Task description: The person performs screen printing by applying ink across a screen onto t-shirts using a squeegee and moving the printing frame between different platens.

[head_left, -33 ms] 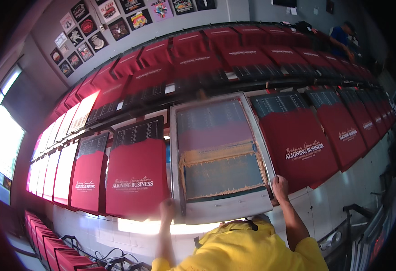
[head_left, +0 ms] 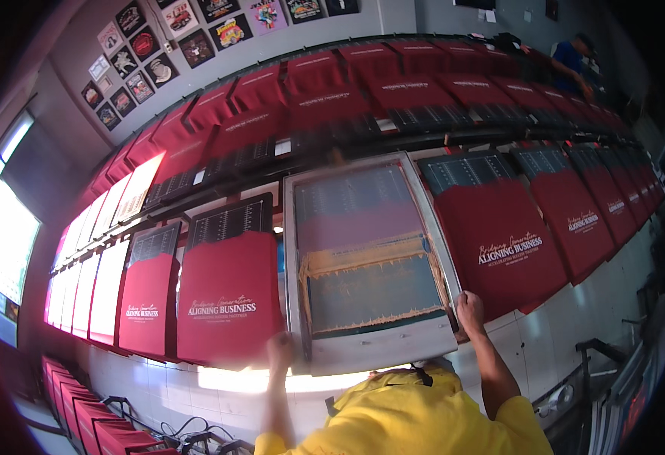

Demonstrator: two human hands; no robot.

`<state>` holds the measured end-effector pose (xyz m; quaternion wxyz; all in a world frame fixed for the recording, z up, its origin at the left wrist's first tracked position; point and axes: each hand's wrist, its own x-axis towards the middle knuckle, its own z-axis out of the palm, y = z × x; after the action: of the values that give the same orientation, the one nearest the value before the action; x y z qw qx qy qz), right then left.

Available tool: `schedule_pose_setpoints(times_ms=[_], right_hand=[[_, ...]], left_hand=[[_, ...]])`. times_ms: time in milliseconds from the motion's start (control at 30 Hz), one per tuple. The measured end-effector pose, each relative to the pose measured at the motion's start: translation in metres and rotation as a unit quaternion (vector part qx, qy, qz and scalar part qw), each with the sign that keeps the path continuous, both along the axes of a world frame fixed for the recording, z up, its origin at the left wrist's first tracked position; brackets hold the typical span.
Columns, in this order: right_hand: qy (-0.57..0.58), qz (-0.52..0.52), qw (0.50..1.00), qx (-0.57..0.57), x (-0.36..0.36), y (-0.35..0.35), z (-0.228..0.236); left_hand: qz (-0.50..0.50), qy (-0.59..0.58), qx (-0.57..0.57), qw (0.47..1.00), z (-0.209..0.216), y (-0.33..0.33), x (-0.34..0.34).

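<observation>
A screen printing frame (head_left: 381,353) with a pale metal border lies in front of me, over a board dressed with a red shirt. Through its mesh the red cloth and the dark board top show faintly; tan tape and a bluish-grey area cover the nearer half. My left hand (head_left: 280,352), a little blurred, is closed on the frame's near left corner. Around the right side, close to the near corner, my right hand (head_left: 469,315) has its fingers wrapped. Red shirts with white print, one shirt (head_left: 226,296) left and another shirt (head_left: 499,235) right, flank the frame.
A long row of shirt boards runs to both sides, with another row of red shirts (head_left: 325,110) behind a dark rail. At the far right stands a person (head_left: 569,64) in blue. More red shirts (head_left: 82,409) hang low at left; metal bars (head_left: 594,371) stand lower right.
The view has shifted very slightly. Both hands keep their hold on the frame, and nothing else has visibly moved.
</observation>
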<state>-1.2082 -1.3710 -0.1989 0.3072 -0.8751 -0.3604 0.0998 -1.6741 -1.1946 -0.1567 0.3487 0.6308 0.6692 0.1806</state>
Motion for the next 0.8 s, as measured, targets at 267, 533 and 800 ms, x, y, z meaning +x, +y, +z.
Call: schedule_pose_setpoints(times_ms=[267,533,800], right_hand=[[-0.131,0.382,0.913,0.062,-0.085,-0.009,0.108],[-0.204,0.524,0.826,-0.046,-0.129,0.001,0.127],[-0.234,0.464,0.854,-0.020,-0.125,0.041,0.119]], left_hand=[[-0.097,-0.112,0.091,0.985,0.029,-0.056,-0.004],[-0.326,-0.155,-0.273,0.891,0.016,-0.136,0.059],[-0.161,-0.321,-0.350,0.865,0.032,-0.142,0.109]])
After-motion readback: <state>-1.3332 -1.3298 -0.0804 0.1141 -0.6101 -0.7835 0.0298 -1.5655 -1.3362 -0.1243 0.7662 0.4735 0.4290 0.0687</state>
